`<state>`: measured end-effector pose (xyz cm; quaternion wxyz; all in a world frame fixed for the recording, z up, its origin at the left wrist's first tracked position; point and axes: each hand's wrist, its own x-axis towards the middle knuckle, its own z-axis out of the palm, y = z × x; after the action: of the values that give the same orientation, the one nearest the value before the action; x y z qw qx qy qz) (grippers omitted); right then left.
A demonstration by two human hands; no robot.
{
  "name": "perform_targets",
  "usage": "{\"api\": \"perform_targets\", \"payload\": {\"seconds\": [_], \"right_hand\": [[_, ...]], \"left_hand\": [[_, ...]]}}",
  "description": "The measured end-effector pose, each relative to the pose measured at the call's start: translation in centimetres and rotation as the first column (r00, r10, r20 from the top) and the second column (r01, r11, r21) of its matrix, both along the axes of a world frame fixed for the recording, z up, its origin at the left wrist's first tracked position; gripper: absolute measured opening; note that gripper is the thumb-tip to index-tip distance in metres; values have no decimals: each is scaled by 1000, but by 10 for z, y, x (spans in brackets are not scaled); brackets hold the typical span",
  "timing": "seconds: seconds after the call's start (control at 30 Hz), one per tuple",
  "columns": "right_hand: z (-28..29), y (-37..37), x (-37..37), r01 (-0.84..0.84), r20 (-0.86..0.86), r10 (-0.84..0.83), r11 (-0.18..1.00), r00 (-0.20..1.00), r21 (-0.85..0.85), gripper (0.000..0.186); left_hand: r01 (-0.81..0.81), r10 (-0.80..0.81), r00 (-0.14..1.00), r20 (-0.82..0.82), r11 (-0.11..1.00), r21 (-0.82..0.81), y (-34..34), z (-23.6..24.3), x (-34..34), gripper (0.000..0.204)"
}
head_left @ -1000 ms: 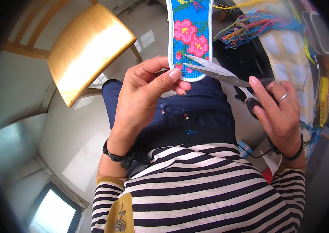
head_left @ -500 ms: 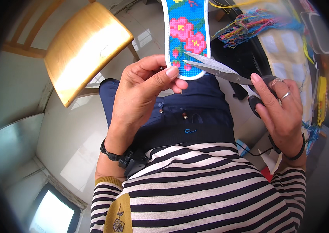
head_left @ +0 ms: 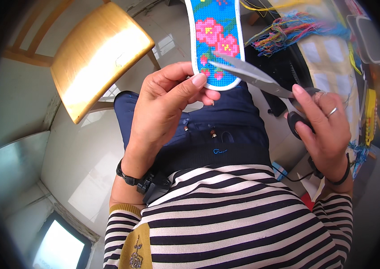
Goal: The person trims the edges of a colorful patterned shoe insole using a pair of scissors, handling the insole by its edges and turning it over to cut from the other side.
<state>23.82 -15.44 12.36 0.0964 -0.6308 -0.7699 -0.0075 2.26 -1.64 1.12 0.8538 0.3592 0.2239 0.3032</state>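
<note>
My left hand (head_left: pixel 167 98) pinches the lower left edge of an embroidered insole (head_left: pixel 225 27), thumb on top and fingers beneath. The insole is blue with pink flowers, green leaves and a white border; its far end runs out of the picture at the top. In my right hand (head_left: pixel 326 127) is a pair of scissors (head_left: pixel 261 80) with black handles and grey blades, my fingers in the loops. The blades are parted and lie over the insole's lower half, pointing left. Whether the tips touch the cloth I cannot tell.
A wooden chair (head_left: pixel 100 49) stands at the left. At the upper right, a bundle of coloured threads (head_left: pixel 284 33) lies near a checked cloth (head_left: pixel 329 62). Farther right are a yellow tool (head_left: pixel 371 112) and a clear plastic container (head_left: pixel 368 38). A short blue thread (head_left: pixel 220 151) rests on my waistband.
The scissors have lifted slightly, their blades now a bit higher on the insole. The insole has shifted a little in my left hand's grip, which otherwise stays in place.
</note>
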Motion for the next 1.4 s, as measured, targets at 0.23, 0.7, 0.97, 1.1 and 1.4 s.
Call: {"api": "perform_targets", "payload": {"seconds": [0.23,0.7,0.97,1.1,1.4], "right_hand": [[-46,53,-13,273,-956,-292,919,-13,-284,49],[-61,90,-61,283,-967,233,925,100,253,47],[-61,91,-68,277,-961,263,920,88,277,45],[-60,91,-71,273,-962,263,922,77,274,45],[-59,93,-69,282,-976,217,938,-28,200,43]], "left_hand": [[48,-46,998,-36,997,58,-4,9,6,19],[-138,660,747,-81,273,952,-9,9,22,26],[-126,743,669,28,76,989,-5,4,27,22],[-94,783,620,48,14,995,-6,6,28,22],[-246,576,813,-85,472,847,-2,6,18,9]]}}
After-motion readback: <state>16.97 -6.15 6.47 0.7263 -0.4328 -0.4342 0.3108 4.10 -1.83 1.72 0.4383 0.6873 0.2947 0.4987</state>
